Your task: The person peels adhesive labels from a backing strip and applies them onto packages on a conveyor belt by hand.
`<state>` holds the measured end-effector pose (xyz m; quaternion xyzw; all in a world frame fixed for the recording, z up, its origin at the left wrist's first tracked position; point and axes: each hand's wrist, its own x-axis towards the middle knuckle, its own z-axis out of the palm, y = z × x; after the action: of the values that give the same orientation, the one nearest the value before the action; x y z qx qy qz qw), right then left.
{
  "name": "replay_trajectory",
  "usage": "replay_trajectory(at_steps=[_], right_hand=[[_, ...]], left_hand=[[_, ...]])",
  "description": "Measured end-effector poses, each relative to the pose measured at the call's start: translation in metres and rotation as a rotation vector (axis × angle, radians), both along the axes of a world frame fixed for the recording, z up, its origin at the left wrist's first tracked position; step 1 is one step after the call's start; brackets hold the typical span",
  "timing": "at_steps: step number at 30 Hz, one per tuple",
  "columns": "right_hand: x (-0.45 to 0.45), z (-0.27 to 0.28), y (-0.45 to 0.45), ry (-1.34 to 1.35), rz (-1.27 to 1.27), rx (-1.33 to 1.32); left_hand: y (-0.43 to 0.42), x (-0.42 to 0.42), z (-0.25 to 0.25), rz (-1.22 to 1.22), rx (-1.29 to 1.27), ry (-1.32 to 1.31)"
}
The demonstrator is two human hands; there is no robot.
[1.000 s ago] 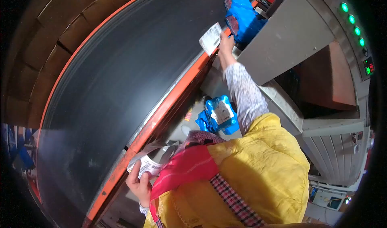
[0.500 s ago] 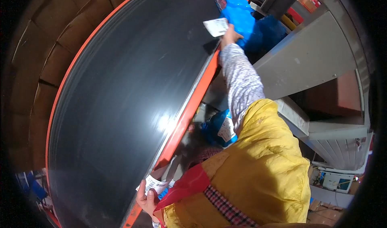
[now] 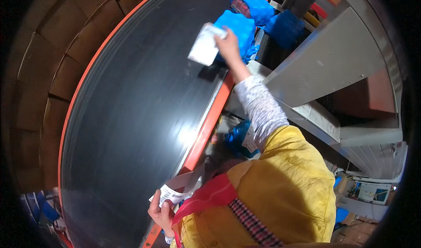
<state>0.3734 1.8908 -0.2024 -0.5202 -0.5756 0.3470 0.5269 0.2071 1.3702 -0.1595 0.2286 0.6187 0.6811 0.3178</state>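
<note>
My right hand (image 3: 228, 47) reaches out over the edge of the black conveyor belt (image 3: 127, 112), pinching a white label (image 3: 206, 44) between thumb and fingers. Right behind it lies a blue plastic-wrapped package (image 3: 239, 26); whether the hand also touches the package I cannot tell. A second blue bag (image 3: 258, 9), with something reddish showing in it, sits just beyond. Near my body, my left hand (image 3: 161, 212) is closed on a strip of printed labels (image 3: 172, 195), whose backing curls away to the right.
An orange rail (image 3: 204, 143) edges the belt on my side. Below it a blue package with a white label (image 3: 243, 138) lies beside me. Stacked cardboard boxes (image 3: 37, 112) line the far side. A grey metal housing (image 3: 320, 64) stands at right, with a darker blue bag (image 3: 285, 29) near it.
My right hand has moved left and slightly down with the label, which now shows broadside. The nearer blue package has shifted left onto the belt. My left hand has barely moved.
</note>
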Motion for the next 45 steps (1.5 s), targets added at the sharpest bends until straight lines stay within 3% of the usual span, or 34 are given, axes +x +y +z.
replay_trajectory(at_steps=[1,3,5,8,11,12,13,15,20,22,23,24,25,27,29,31,35,37,40,43,44,45], right_hand=[[0.018,-0.001,0.01,-0.24,-0.214,0.159],[0.044,0.002,0.033,-0.471,-0.302,0.178],[0.062,-0.019,0.076,-0.687,-0.211,0.283],[0.055,-0.004,0.072,-0.958,-0.215,0.445],[0.028,0.019,0.055,-1.399,-0.206,0.591],[0.023,-0.007,0.07,-1.224,0.023,0.523],[0.013,-0.023,0.078,-1.154,0.221,0.098],[0.001,-0.042,0.062,-1.168,0.032,0.214],[-0.033,-0.031,-0.023,-1.319,0.061,0.239],[-0.046,-0.025,-0.096,-1.132,0.144,0.278],[-0.05,0.009,-0.144,-1.146,0.424,0.223],[-0.058,-0.003,-0.185,-0.946,0.589,0.317],[-0.063,-0.017,-0.221,-0.56,0.975,0.257],[-0.072,0.002,-0.305,-0.267,1.326,0.237],[-0.062,0.052,-0.358,-0.174,1.45,0.015],[-0.061,0.051,-0.376,-0.189,1.615,0.03],[-0.052,0.047,-0.399,-0.104,1.429,0.313],[-0.05,0.048,-0.408,-0.132,1.416,0.342],[-0.045,0.051,-0.42,-0.21,1.384,0.362],[-0.049,0.047,-0.426,-0.128,1.274,0.613],[-0.051,0.046,-0.426,-0.102,1.194,0.735],[-0.052,0.046,-0.424,-0.084,1.14,0.748]], left_hand=[[-0.003,-0.002,-0.003,-0.004,0.009,-0.013],[-0.008,-0.005,-0.008,-0.013,0.028,-0.037],[-0.006,-0.003,-0.007,0.006,0.049,-0.032],[-0.013,-0.009,-0.005,-0.035,0.009,-0.007],[-0.021,-0.01,-0.013,-0.011,0.056,-0.037],[-0.02,-0.009,-0.009,-0.013,0.057,-0.058],[-0.019,-0.006,-0.003,-0.016,0.057,-0.08],[-0.02,-0.002,-0.001,0.01,0.057,-0.08],[-0.036,-0.005,-0.018,0.04,0.057,-0.084],[-0.036,-0.002,-0.016,0.073,0.022,-0.073],[-0.032,0.001,-0.014,0.113,-0.005,-0.042],[-0.027,0.004,-0.01,0.087,-0.023,0.049],[-0.024,0.007,-0.006,0.063,-0.044,0.14],[-0.021,0.01,-0.005,0.007,-0.111,0.289],[-0.022,0.021,0.004,-0.087,-0.079,0.247],[-0.022,0.033,0.012,-0.07,-0.051,0.22],[-0.029,0.039,0.017,-0.106,0.143,-0.204],[-0.058,0.026,-0.013,-0.143,0.1,-0.357],[-0.067,0.036,-0.02,0.009,0.011,-0.142],[-0.088,0.028,-0.04,0.077,-0.074,0.019],[-0.099,0.021,-0.047,0.141,-0.195,0.198],[-0.094,0.025,-0.063,0.327,0.199,-0.175]])
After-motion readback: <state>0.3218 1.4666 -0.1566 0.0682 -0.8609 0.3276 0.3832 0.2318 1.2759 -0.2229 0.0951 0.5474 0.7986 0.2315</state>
